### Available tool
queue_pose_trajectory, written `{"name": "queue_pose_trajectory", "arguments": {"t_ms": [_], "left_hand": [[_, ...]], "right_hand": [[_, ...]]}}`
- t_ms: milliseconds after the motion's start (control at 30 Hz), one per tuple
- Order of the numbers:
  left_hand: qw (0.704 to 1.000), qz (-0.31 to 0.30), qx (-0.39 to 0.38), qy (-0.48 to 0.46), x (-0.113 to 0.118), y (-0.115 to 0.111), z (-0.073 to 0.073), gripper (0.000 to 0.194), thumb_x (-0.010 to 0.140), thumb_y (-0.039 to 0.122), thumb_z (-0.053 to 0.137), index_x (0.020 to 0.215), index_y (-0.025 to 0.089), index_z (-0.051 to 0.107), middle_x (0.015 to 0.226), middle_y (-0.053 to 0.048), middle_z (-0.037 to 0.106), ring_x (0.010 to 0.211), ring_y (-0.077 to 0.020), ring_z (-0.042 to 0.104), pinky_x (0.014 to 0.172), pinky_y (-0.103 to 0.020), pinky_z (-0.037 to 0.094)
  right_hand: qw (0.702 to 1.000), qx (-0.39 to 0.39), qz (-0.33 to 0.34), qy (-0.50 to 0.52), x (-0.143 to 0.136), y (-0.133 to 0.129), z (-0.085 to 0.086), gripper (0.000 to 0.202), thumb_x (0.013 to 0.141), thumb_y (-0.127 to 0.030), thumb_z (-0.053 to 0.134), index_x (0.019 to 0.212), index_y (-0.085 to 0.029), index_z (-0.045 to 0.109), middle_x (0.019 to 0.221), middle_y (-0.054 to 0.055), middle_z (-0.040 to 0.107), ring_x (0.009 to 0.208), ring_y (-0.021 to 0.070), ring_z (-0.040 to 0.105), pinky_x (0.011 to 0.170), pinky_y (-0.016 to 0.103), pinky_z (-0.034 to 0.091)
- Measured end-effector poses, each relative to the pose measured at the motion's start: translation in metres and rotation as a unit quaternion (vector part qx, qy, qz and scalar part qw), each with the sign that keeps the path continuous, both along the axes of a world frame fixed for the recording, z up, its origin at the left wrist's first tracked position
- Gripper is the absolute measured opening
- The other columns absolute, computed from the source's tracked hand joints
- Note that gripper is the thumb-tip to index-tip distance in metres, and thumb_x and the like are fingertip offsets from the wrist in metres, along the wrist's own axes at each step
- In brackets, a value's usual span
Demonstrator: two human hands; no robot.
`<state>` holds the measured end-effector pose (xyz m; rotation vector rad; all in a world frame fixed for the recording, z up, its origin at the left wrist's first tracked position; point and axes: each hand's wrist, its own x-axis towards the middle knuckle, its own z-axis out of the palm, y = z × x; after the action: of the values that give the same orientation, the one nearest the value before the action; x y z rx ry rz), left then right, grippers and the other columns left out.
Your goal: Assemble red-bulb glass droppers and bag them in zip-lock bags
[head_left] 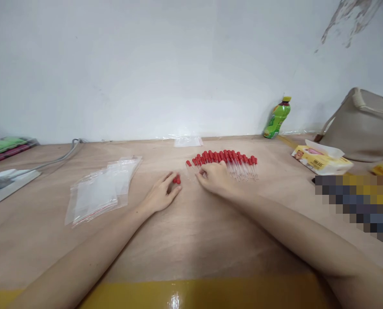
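My left hand (163, 192) rests on the table with its fingers curled around a few red-bulbed droppers (177, 179); only their bulbs show between fingers and thumb. To the right, my right hand (214, 177) has its fingertips pinched at the thin clear stem of the leftmost dropper (189, 163). Behind and beside that hand lies a row of several droppers (233, 155), red bulbs pointing to the wall and clear stems toward me. Part of the row is hidden by my right hand.
Clear zip bags (98, 195) overlap left of my left hand. Another bag (188, 141) lies by the wall. A green drink bottle (277, 118), a tissue pack (322, 159) and a grey bag (362, 124) stand at right. A power strip (14, 184) with a cable is at left.
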<state>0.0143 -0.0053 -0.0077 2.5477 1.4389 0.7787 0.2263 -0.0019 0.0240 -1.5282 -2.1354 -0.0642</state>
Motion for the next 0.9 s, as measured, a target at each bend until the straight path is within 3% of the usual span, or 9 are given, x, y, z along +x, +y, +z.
{"name": "queue_pose_trajectory", "arguments": {"t_ms": [167,267,433,567,667,767,833,900], "left_hand": [[0.999,-0.028,-0.002,-0.039,-0.004,0.004,0.002,0.031,0.086,0.03,0.041,0.112,0.021,0.056,0.114,-0.005,0.06,0.101,-0.021,0.057,0.087,-0.034,0.044],[0.998,-0.027,0.002,-0.061,-0.005,0.006,0.001,0.028,0.086,0.027,0.039,0.105,0.024,0.06,0.104,-0.001,0.065,0.091,-0.0193,0.061,0.082,-0.031,0.047],[0.997,-0.041,0.005,-0.063,-0.004,0.005,0.003,0.027,0.085,0.024,0.038,0.099,0.023,0.062,0.1,0.0,0.067,0.089,-0.0184,0.062,0.082,-0.03,0.047],[0.999,-0.004,-0.001,-0.054,-0.002,0.001,0.007,0.024,0.082,0.025,0.044,0.1,0.021,0.06,0.096,-0.002,0.067,0.08,-0.0189,0.062,0.073,-0.031,0.048],[0.998,0.02,0.001,-0.065,-0.001,0.001,0.008,0.021,0.08,0.026,0.049,0.096,0.019,0.061,0.09,-0.004,0.067,0.077,-0.0195,0.062,0.07,-0.032,0.049],[0.997,0.033,0.013,-0.075,-0.002,0.003,0.006,0.016,0.08,0.025,0.05,0.09,0.018,0.061,0.084,-0.004,0.067,0.073,-0.0191,0.062,0.066,-0.032,0.048],[0.995,0.049,0.028,-0.084,-0.002,0.005,0.005,0.014,0.08,0.023,0.049,0.087,0.018,0.06,0.081,-0.004,0.067,0.07,-0.0186,0.061,0.064,-0.032,0.048],[0.989,0.072,0.064,-0.109,-0.002,0.004,0.005,0.013,0.081,0.023,0.048,0.088,0.018,0.058,0.084,-0.004,0.066,0.074,-0.0186,0.06,0.068,-0.032,0.048]], "right_hand": [[0.994,-0.045,-0.081,-0.052,-0.037,0.029,0.003,0.032,0.084,-0.033,0.037,0.075,-0.015,0.061,0.078,0.01,0.065,0.077,0.0228,0.058,0.077,0.039,0.024],[0.987,-0.094,-0.111,-0.063,-0.048,0.042,0.005,0.026,0.08,-0.029,0.042,0.079,-0.014,0.063,0.081,0.013,0.065,0.078,0.0238,0.059,0.079,0.04,0.025],[0.978,-0.157,-0.126,-0.059,-0.059,0.052,0.005,0.021,0.072,-0.023,0.051,0.087,-0.015,0.065,0.09,0.014,0.065,0.086,0.0249,0.059,0.081,0.039,0.026],[0.977,-0.163,-0.124,-0.059,-0.062,0.05,0.007,0.019,0.071,-0.019,0.051,0.084,-0.014,0.064,0.088,0.014,0.066,0.083,0.0245,0.059,0.08,0.039,0.027],[0.982,-0.134,-0.117,-0.059,-0.054,0.037,0.008,0.021,0.075,-0.021,0.047,0.087,-0.01,0.061,0.091,0.016,0.064,0.087,0.0262,0.057,0.08,0.039,0.026],[0.993,-0.049,-0.091,-0.06,-0.032,0.014,-0.001,0.022,0.081,-0.021,0.04,0.091,-0.007,0.055,0.088,0.017,0.063,0.084,0.0266,0.056,0.079,0.039,0.026],[0.998,-0.019,-0.038,-0.035,-0.011,-0.003,-0.014,0.021,0.086,-0.02,0.033,0.089,-0.01,0.051,0.076,0.011,0.064,0.071,0.0215,0.057,0.077,0.037,0.027],[0.999,0.023,0.023,0.005,0.01,-0.019,-0.028,0.019,0.088,-0.021,0.032,0.087,-0.014,0.049,0.076,0.006,0.063,0.068,0.0173,0.055,0.079,0.035,0.027]]}}
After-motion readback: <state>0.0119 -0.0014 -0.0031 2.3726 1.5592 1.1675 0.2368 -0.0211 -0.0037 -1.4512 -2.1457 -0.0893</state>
